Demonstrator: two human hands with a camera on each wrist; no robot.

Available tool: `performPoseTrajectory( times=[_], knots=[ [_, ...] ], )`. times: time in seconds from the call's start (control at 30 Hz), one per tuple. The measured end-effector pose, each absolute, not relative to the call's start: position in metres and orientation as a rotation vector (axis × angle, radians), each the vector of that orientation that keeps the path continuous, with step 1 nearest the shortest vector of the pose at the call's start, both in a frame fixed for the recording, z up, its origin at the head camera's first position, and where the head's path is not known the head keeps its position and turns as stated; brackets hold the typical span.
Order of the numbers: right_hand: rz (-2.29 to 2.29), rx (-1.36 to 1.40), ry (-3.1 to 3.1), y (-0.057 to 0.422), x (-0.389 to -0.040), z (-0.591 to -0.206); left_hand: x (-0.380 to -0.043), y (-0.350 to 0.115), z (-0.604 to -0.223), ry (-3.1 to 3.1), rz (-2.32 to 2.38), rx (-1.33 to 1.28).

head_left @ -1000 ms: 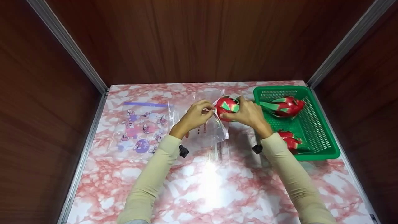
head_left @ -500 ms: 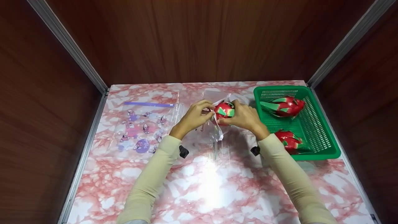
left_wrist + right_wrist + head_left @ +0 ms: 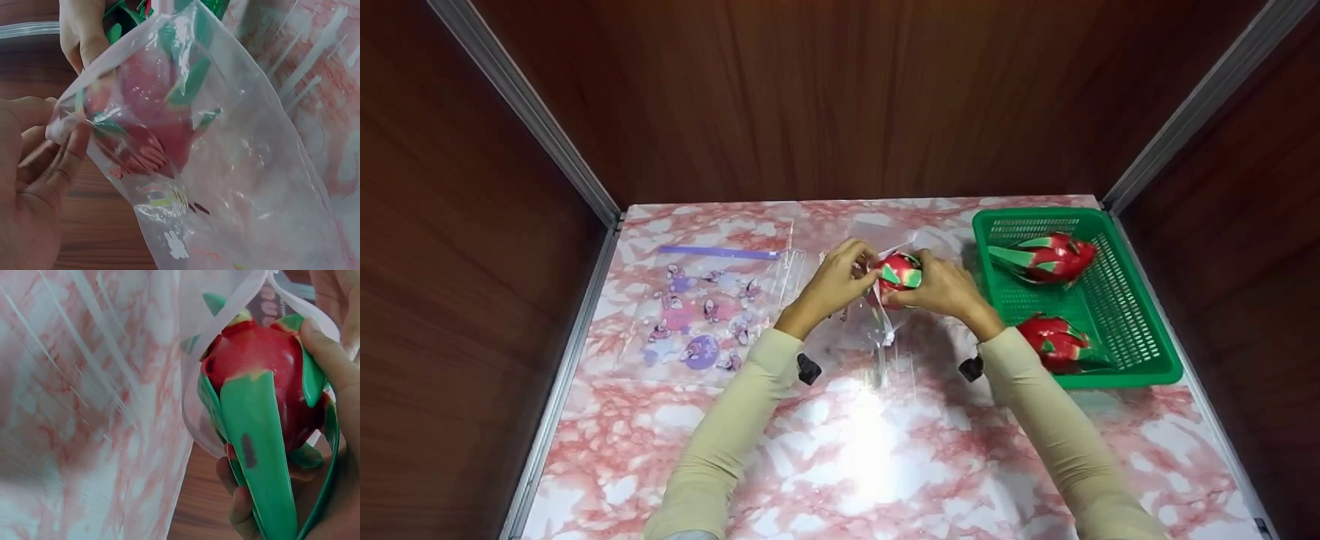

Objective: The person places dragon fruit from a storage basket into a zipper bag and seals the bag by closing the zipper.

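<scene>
Left grip [image 3: 832,282]: pinches the clear bag [image 3: 253,169] at its mouth.
Right grip [image 3: 945,288]: curls round the dragon fruit [image 3: 259,354].
Hazard: green leaves [image 3: 256,422] could snag the bag mouth, pulling it from the left pinch.
Fruit position: in the right grip, red end inside the bag mouth.
Green basket [image 3: 1117,379]: at right, holds two more fruits [image 3: 1069,259].
</scene>
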State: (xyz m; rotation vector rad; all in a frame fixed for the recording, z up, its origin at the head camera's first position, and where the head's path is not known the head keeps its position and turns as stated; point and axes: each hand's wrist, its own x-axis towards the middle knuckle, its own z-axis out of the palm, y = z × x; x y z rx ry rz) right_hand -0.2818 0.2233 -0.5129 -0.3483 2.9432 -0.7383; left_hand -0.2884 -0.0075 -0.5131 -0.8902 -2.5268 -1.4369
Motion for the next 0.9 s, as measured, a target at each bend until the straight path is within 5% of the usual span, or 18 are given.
performPoseTrajectory(
  times=[0.9],
  knots=[
    [-0.94, -0.429, 2.796, 0.227, -0.285, -0.519, -0.285, 0.005, -0.504, -2.615, -1.549, -0.599]
  ],
)
